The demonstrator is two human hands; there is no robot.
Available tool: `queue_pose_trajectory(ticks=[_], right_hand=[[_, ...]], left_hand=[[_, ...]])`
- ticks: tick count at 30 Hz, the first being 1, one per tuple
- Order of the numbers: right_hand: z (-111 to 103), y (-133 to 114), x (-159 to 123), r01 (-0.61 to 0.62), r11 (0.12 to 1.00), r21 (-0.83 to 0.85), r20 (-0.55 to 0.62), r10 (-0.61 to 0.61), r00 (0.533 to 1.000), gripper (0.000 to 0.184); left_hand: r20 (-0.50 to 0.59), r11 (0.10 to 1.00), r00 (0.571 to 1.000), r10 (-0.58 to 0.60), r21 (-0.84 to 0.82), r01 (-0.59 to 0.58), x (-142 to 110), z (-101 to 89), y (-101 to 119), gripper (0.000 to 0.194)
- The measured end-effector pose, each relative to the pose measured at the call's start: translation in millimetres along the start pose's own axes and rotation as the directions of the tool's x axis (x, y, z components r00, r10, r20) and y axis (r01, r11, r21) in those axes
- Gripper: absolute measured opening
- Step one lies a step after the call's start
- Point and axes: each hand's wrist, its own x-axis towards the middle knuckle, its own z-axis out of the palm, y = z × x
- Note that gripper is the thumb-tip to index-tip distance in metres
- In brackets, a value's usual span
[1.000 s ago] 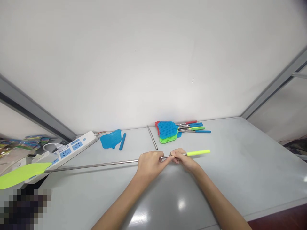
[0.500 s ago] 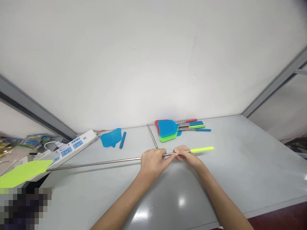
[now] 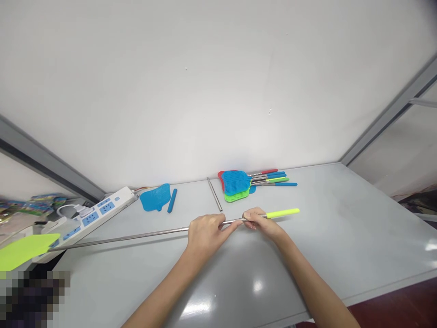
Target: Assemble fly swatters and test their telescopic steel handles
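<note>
Both my hands hold a long fly swatter lying nearly level above the grey table. My left hand (image 3: 206,235) closes around its steel telescopic shaft (image 3: 119,239). Farther along, my right hand (image 3: 260,223) pinches the same shaft just short of the yellow-green handle (image 3: 282,212). The swatter's lime-green head (image 3: 23,250) reaches out at the far left, over the front of a white power strip (image 3: 102,212). Ahead of my hands lie a loose steel rod (image 3: 214,194) and a pile of swatters (image 3: 235,183) in red, blue and green.
A separate blue swatter head (image 3: 155,198) and a blue handle (image 3: 172,200) lie by the white wall (image 3: 218,91). Colourful packets (image 3: 30,205) sit beyond the table's left side. A dark blurred patch fills the bottom-left corner.
Since half a second ago, both hands and the swatter have shifted left, its green head moving farther over the power strip. The whole view has also shifted slightly.
</note>
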Motion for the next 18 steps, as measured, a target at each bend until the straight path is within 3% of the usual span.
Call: queue_pose_trajectory(ticks=[18], right_hand=[[-0.1, -0.5, -1.3, -0.015, 1.000, -0.027, 0.008, 0.015, 1.000, 0.035]], left_hand=[[-0.078, 0.998, 0.996, 0.051, 0.025, -0.049, -5.2, 5.0, -10.0, 0.051]])
